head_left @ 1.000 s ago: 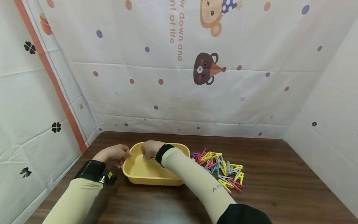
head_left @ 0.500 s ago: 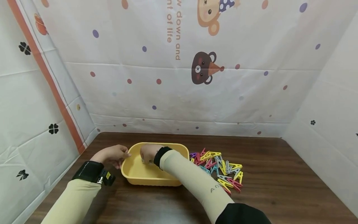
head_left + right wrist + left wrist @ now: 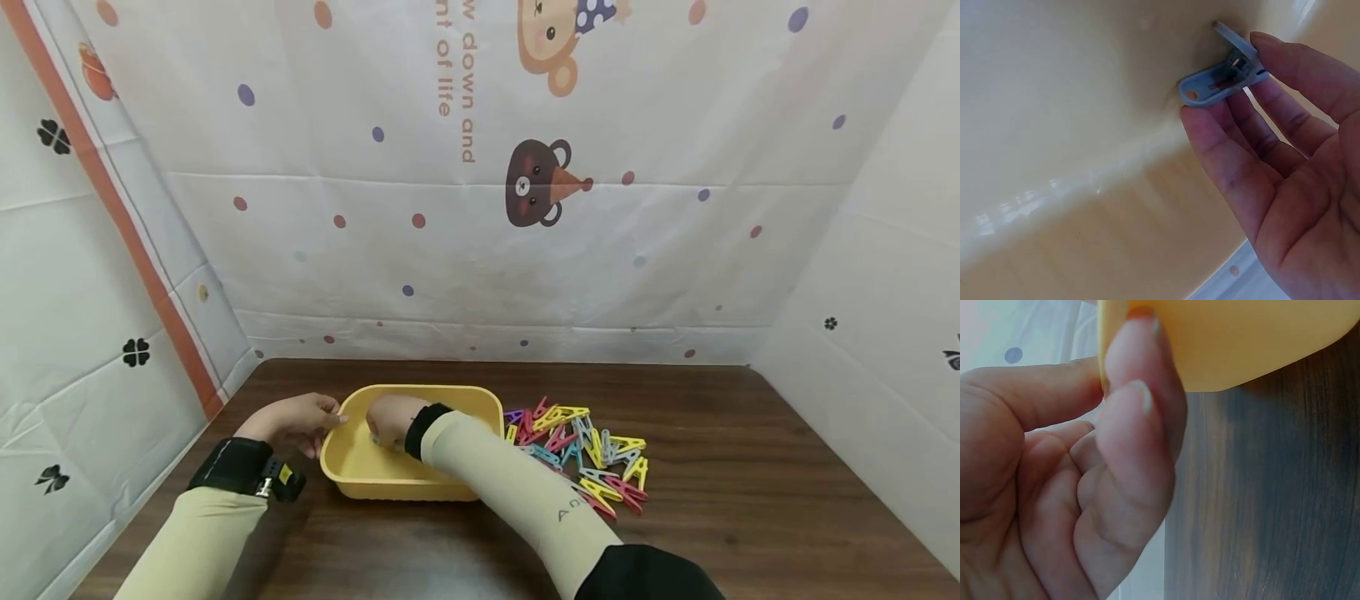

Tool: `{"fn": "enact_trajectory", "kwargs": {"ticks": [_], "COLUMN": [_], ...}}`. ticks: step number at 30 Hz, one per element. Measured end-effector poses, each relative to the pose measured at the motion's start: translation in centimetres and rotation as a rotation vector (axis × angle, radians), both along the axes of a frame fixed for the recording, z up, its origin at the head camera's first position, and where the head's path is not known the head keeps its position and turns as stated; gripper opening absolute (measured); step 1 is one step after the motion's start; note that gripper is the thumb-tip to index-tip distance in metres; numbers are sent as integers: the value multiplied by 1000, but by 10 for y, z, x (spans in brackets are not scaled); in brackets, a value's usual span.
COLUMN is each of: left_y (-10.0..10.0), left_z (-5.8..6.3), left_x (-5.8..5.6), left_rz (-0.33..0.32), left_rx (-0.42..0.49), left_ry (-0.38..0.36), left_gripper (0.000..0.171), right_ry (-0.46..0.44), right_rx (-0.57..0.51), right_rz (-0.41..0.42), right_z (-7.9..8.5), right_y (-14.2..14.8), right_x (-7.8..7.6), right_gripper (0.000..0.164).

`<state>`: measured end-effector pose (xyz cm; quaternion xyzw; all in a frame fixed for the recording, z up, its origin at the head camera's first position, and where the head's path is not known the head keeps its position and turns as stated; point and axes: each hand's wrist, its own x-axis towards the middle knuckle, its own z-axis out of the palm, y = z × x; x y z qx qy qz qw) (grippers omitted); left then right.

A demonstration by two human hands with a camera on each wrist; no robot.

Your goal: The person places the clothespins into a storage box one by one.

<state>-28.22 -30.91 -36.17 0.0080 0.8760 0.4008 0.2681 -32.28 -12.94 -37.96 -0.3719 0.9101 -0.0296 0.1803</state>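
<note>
A yellow plastic basin (image 3: 397, 490) stands on the table, left of a pile of clothespins (image 3: 600, 492) in yellow, red, blue, grey and purple. My left hand (image 3: 294, 419) pinches the basin's left rim between thumb and fingers; the left wrist view has the yellow wall (image 3: 1235, 344) in that grip. Inside the basin, near its left end, is my right hand (image 3: 392, 418). It holds a grey-blue clothespin (image 3: 1210, 86) between thumb and fingers, close over the basin floor. The clothespin's two arms stand spread apart.
The dark wood table (image 3: 750, 492) extends right of the pile and in front of the basin. White patterned cloth (image 3: 645, 250) hangs at the back and both sides. My right forearm crosses the basin's front right corner, hiding part of it.
The head view has shifted slightly, so everything appears a little further left. The left hand keeps its grip on the rim; the right hand stays low inside the basin.
</note>
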Motion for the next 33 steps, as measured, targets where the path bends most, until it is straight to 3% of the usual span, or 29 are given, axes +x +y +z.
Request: {"fn": "enact_trajectory", "kwargs": {"ticks": [6,12,14,17,18,21,27,33], "left_y": [-2,-2,-1,0,0,2,3,-1], "left_z": [-4,-5,-5,-4,-4,-4,-6,-7], "left_x": [1,2,2,3,3,3,4,3], "left_rz": [7,11,15,17,16,15,17,24], "left_rx": [10,-10,-8,-2,-2,-1,3,-1], "left_ry": [-1,20,22,22,23,22,27,35], "left_gripper": [19,19,19,18,17,17,16,17], "right_ry": [63,23,12,41,56,93,79,135], "right_rx": [4,-12,-15,-6,-13,-56,-215,-277], "right_rz": [5,-17,-13,25,45,103,107,20], "right_z": [-6,-3,4,24,32,58,98,114], "right_y": [-2,0,3,12,17,41,115,190], "right_x": [5,5,3,1,0,1,5,4], "right_gripper": [49,48,41,12,14,37,30,27]}}
